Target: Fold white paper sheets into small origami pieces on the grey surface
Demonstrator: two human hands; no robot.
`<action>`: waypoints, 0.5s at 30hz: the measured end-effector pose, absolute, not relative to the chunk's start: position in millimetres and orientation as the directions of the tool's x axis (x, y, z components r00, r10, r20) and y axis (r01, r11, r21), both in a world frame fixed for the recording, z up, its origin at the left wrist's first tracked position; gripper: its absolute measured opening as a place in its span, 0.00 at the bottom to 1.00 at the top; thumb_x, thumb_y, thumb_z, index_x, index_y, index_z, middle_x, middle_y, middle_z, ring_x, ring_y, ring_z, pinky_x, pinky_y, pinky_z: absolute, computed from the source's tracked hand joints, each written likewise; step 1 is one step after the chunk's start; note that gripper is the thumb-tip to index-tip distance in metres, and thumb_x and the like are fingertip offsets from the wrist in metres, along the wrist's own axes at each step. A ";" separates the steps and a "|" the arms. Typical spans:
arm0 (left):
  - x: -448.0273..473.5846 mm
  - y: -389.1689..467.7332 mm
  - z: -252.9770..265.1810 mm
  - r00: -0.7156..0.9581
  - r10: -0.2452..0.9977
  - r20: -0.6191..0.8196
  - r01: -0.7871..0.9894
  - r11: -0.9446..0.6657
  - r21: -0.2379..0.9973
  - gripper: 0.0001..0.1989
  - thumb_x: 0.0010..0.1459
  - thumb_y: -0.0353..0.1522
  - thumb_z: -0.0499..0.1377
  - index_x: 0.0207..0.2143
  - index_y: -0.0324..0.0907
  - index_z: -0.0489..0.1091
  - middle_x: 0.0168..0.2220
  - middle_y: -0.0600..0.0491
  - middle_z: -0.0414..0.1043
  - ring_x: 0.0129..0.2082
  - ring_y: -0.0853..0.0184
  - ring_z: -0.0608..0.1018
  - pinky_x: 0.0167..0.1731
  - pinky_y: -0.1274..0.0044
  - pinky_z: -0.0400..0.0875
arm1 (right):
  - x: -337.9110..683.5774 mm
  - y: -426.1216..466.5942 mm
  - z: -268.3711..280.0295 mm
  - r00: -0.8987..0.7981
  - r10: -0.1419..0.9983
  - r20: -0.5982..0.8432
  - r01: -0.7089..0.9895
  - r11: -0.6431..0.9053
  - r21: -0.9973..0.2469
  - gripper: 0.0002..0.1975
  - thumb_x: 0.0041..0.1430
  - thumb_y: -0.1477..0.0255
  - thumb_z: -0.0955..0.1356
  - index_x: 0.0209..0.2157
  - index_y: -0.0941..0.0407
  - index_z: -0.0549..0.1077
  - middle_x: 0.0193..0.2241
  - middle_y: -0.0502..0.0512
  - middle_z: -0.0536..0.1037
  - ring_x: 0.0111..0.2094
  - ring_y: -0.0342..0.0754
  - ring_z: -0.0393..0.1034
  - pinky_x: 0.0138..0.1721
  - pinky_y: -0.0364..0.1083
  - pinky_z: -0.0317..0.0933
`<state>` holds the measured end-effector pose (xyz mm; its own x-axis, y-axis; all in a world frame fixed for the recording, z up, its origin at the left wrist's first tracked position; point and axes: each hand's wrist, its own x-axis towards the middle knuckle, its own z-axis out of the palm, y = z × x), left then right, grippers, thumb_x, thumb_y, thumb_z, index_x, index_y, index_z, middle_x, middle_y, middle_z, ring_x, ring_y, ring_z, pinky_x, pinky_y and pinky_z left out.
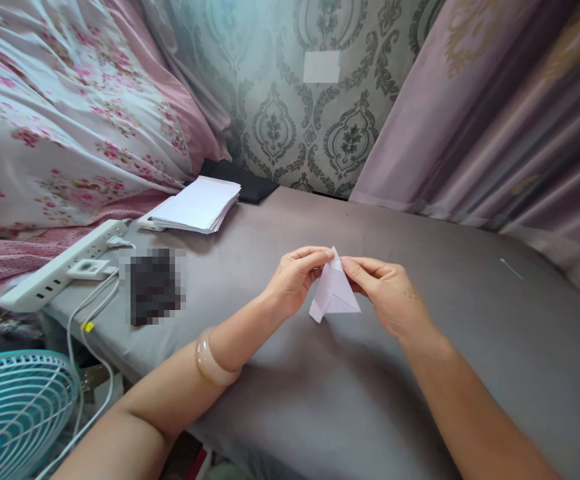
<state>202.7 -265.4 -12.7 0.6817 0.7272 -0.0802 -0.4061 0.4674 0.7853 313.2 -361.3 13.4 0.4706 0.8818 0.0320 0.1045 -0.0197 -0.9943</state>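
Between my hands, above the grey-covered table (290, 387), is a small folded piece of white paper (334, 293), roughly triangular with its tip pointing up and visible crease lines. My left hand (297, 277) pinches it near the top left, thumb in front. On the upper right edge, the thumb and fingers of my right hand (380, 287) grip the same paper. The fingers behind the sheet are partly hidden. A pale bangle (213, 360) circles my left forearm.
A stack of white paper (197, 203) lies at the back left, by a flat black item (250, 183). Nearer are a white power strip (65, 267) with cables and a blurred-out dark object (155, 287). A turquoise fan (20, 407) stands lower left. Curtains (450, 133) hang at right.
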 end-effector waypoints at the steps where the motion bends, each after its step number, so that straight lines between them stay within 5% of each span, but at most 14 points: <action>1: 202.9 -266.0 -12.5 0.680 0.728 -0.083 -0.408 0.469 0.783 0.10 0.42 0.32 0.70 0.26 0.37 0.75 0.24 0.54 0.71 0.26 0.73 0.71 0.33 0.76 0.65 | 312.8 -361.4 13.4 0.473 0.880 0.029 0.107 -0.026 -0.994 0.16 0.49 0.59 0.72 0.36 0.55 0.81 0.30 0.54 0.81 0.30 0.49 0.73 0.38 0.52 0.70; 9: 205.2 -267.2 -16.1 0.687 0.719 -0.104 -0.379 0.478 0.792 0.11 0.42 0.34 0.70 0.26 0.37 0.75 0.24 0.53 0.72 0.26 0.71 0.71 0.32 0.75 0.65 | 312.8 -360.3 8.1 0.533 0.841 0.098 0.264 -0.055 -0.963 0.15 0.50 0.60 0.71 0.36 0.55 0.81 0.30 0.54 0.82 0.30 0.48 0.74 0.35 0.49 0.69; 15: 201.6 -269.4 -12.8 0.490 0.853 0.182 -0.322 -0.017 0.947 0.10 0.49 0.38 0.67 0.31 0.41 0.76 0.30 0.53 0.74 0.31 0.71 0.71 0.33 0.78 0.64 | 323.6 -354.2 -3.6 0.638 0.757 0.144 0.287 -0.060 -0.956 0.17 0.49 0.59 0.71 0.33 0.58 0.80 0.30 0.57 0.81 0.30 0.49 0.74 0.34 0.48 0.67</action>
<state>201.6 -269.4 -12.8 0.4897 0.8528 0.1817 -0.3220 -0.0168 0.9466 323.6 -354.2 -3.6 0.6378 0.7566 0.1441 0.2868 -0.0597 -0.9561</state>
